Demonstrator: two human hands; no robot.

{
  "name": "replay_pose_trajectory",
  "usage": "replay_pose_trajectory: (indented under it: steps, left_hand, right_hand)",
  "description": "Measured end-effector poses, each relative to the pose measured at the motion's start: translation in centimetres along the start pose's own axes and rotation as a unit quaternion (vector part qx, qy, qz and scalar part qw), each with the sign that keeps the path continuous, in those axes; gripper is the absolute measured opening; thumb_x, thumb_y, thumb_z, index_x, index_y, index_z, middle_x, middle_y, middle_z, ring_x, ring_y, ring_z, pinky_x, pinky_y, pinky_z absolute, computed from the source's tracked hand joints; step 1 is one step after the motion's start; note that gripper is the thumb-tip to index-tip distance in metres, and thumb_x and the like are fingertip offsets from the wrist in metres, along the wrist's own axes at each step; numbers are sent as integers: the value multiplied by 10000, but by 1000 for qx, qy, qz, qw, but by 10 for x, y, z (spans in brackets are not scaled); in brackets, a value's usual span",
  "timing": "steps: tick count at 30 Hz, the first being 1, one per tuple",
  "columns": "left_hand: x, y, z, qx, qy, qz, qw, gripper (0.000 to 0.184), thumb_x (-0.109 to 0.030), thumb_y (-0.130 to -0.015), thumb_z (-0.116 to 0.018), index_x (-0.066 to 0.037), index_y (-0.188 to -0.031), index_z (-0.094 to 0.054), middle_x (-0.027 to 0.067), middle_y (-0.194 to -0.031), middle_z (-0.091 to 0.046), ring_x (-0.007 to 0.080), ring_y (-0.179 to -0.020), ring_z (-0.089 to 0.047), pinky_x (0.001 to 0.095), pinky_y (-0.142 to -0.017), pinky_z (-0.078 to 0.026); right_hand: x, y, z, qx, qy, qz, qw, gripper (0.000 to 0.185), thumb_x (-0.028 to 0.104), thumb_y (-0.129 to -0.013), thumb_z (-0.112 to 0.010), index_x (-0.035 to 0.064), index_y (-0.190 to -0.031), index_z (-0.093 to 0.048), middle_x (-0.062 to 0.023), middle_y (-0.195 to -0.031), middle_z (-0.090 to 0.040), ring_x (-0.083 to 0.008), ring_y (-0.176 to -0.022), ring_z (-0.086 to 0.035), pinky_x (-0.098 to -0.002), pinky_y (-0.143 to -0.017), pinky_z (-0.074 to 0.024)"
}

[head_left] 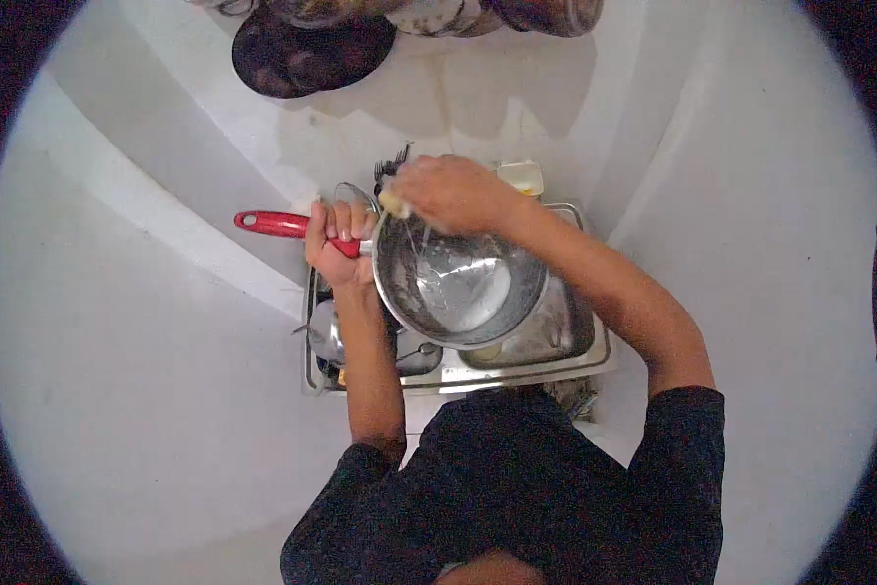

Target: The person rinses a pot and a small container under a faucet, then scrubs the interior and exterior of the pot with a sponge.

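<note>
A deep metal pan (pixel 473 288) with a red handle is tilted above the sink, its inside wet and streaked with suds. My left hand (pixel 341 237) is closed around the handle (pixel 273 224) close to the pan's wall. A small pale yellow sponge (pixel 394 203) is pinched in my right hand (pixel 453 195), at the upper left of the pan's rim. Motion blurs the right fingers a little.
Beneath the pan lies a steel double sink (pixel 448 375); its left bowl holds a metal pot (pixel 326 331) and a spoon (pixel 421 351). Forks (pixel 392 168) and a pale container (pixel 522 177) stand behind. Dark cookware (pixel 307 54) hangs on the wall above.
</note>
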State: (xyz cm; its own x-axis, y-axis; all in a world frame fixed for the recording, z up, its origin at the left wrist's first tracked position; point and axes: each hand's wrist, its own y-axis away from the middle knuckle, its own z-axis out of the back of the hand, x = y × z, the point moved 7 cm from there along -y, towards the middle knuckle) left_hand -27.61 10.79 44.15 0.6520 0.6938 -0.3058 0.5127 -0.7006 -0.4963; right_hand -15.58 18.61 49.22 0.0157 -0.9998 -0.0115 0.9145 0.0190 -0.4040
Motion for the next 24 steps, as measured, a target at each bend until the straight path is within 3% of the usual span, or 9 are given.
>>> replay_pose_trajectory:
  steps: [1,4,7,10,13,16,19,24]
  left_hand:
    - [1,0,1,-4,5,8,1000,391,-258,-984,-462,-122,-627,-378,9,-540,-362,150,-554,-374,302,-545,-348]
    - [10,4,-11,11,7,24,1000,394,-253,-983,-464,-122,-621,-377,8,-534,-358,149,-549,-369,299,-542,-343]
    - [12,9,-31,43,-30,21,998,374,-276,-981,-466,-120,-645,-412,-2,-540,-358,130,-555,-323,289,-530,-293]
    - [14,9,-43,84,-24,56,995,375,-274,-985,-453,-120,-645,-421,3,-540,-370,136,-562,-342,290,-535,-301]
    - [10,7,-34,97,-17,57,994,375,-267,-985,-458,-115,-643,-427,7,-543,-384,142,-572,-361,290,-540,-311]
    - [14,8,-27,93,26,88,991,386,-247,-977,-465,-112,-622,-396,20,-551,-367,156,-566,-368,295,-558,-342]
    - [17,7,-32,97,47,119,987,381,-242,-973,-474,-111,-624,-398,16,-559,-372,160,-585,-373,302,-573,-344]
    - [22,7,-23,57,53,126,989,318,-200,-922,-534,-100,-643,-417,26,-564,-384,166,-591,-376,310,-569,-346]
  right_hand:
    - [-11,8,2,53,-28,-40,997,379,156,-832,-555,17,-1184,-543,-159,-1089,-606,-346,-1005,-600,-457,-832,-502]
    - [-41,55,14,5,-41,-108,993,370,159,-834,-561,11,-1173,-544,-179,-1050,-604,-364,-952,-607,-460,-790,-514]
    - [-34,71,21,29,2,-146,989,351,144,-846,-547,19,-1175,-541,-176,-1063,-604,-346,-967,-609,-446,-800,-515]
    - [8,43,25,-53,34,-6,998,352,133,-855,-539,28,-1191,-540,-159,-1068,-607,-328,-984,-613,-439,-787,-521]
    - [46,28,18,-89,81,72,990,345,120,-851,-539,35,-1185,-550,-138,-1082,-606,-306,-1015,-611,-432,-783,-524]
    - [28,32,14,1,13,-20,1000,336,113,-845,-553,34,-1171,-558,-157,-1056,-619,-329,-977,-620,-440,-784,-520]
    - [8,48,23,-58,-50,-46,996,233,160,-849,-557,34,-1043,-576,-203,-942,-655,-394,-899,-642,-475,-778,-529]
    - [-29,83,1,-26,-89,-137,986,319,105,-798,-592,12,-1099,-543,-253,-927,-635,-439,-872,-616,-499,-771,-501]
